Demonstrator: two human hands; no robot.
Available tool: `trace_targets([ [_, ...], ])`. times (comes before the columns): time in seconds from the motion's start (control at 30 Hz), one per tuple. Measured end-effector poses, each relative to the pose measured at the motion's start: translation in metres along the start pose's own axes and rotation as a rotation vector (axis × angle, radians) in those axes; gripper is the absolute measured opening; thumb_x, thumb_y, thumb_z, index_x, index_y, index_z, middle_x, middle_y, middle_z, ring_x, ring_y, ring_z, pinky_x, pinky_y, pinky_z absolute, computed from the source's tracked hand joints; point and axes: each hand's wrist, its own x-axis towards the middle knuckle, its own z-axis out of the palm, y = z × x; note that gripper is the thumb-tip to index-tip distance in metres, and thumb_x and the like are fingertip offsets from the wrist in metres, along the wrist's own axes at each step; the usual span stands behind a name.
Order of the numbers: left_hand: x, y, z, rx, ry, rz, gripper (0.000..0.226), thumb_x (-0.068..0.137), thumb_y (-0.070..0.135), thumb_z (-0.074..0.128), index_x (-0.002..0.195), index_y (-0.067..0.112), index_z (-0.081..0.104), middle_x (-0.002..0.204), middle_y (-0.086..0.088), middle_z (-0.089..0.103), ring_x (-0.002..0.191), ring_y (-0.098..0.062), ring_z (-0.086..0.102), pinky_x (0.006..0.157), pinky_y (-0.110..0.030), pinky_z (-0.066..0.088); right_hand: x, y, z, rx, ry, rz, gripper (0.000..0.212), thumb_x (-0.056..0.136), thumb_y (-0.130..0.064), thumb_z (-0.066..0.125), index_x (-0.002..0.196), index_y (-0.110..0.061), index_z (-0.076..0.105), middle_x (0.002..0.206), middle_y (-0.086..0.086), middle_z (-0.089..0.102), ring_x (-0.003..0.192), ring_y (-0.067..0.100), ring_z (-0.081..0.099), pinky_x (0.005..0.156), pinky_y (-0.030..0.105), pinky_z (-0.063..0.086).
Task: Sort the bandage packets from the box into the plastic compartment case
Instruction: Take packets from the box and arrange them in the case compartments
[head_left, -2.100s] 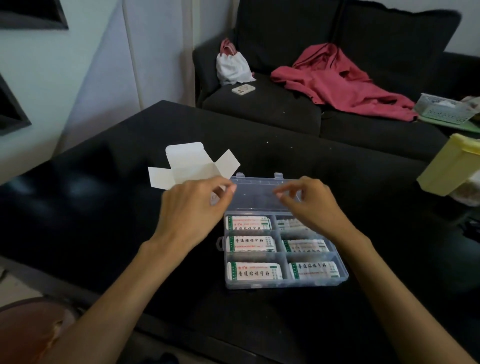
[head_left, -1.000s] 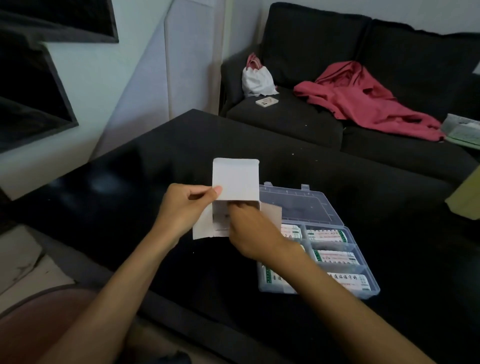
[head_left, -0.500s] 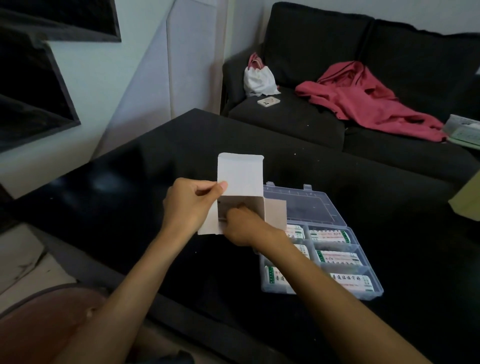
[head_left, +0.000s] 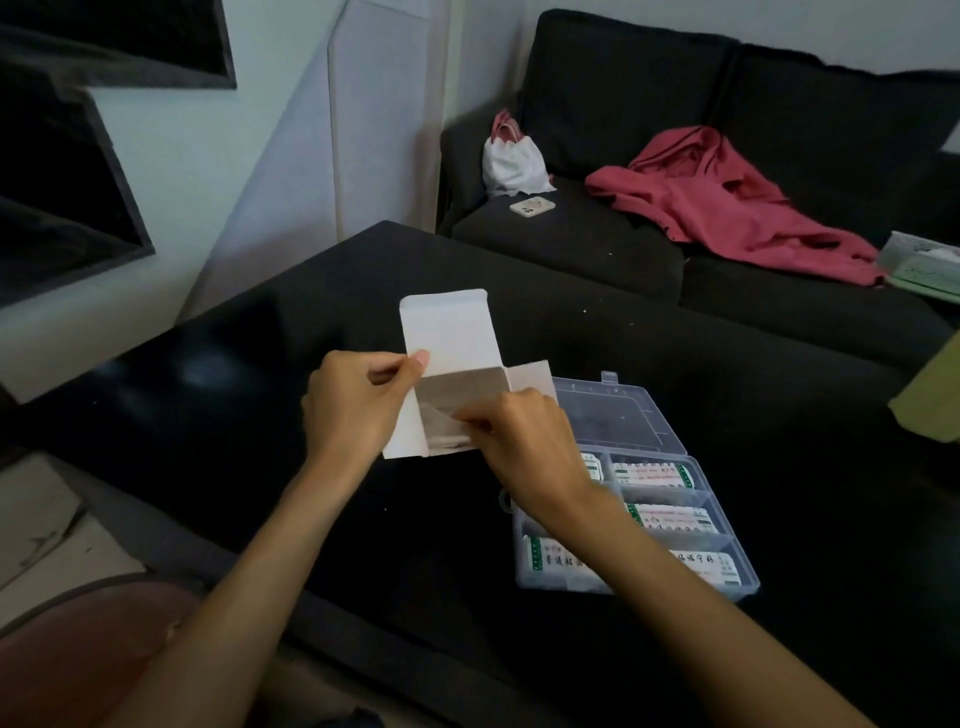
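I hold a white cardboard box (head_left: 451, 332) upright above the black table (head_left: 208, 395), its top flap standing open. My left hand (head_left: 358, 405) grips the box's left side. My right hand (head_left: 519, 436) has its fingertips at the box's open mouth; I cannot tell whether they pinch anything inside. To the right lies the clear plastic compartment case (head_left: 623, 415) with its lid folded back. White and green bandage packets (head_left: 657, 474) fill its compartments; my right forearm covers part of the left column.
A dark sofa (head_left: 597, 244) stands behind the table, with a white pouch (head_left: 511, 161), a phone (head_left: 532, 206) and a red garment (head_left: 727, 202) on it. A pale basket (head_left: 924, 265) and a yellow-green object (head_left: 935, 400) sit at the right edge.
My left hand picked the box up off the table and turned it upright. My right hand left the case and came to the box's open mouth. The view shifted left.
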Motion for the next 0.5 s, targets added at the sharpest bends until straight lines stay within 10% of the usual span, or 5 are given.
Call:
trace_targets([
  [0.2,-0.001,0.004,0.003,0.067,0.014,-0.059,0.031,0.081,0.052,0.064,0.09,0.026,0.076,0.083,0.01,0.072,0.083,-0.013,0.066,0.072,-0.028,0.048,-0.011,0.008,-0.016,0.003,0.243,-0.128,0.013,0.079,-0.014,0.07,0.091,-0.018,0.075,0.086,0.005,0.072,0.073,0.019,0.065,0.053,0.028,0.051],
  [0.5,0.009,0.011,0.017,-0.292,-0.133,-0.318,0.044,0.068,0.054,0.061,0.103,0.029,0.065,0.103,0.005,0.066,0.096,-0.016,0.062,0.09,-0.041,0.051,0.023,0.024,-0.003,0.148,0.18,0.088,0.022,0.092,-0.023,0.057,0.11,-0.018,0.069,0.104,0.001,0.071,0.092,0.016,0.065,0.074,0.03,0.055],
])
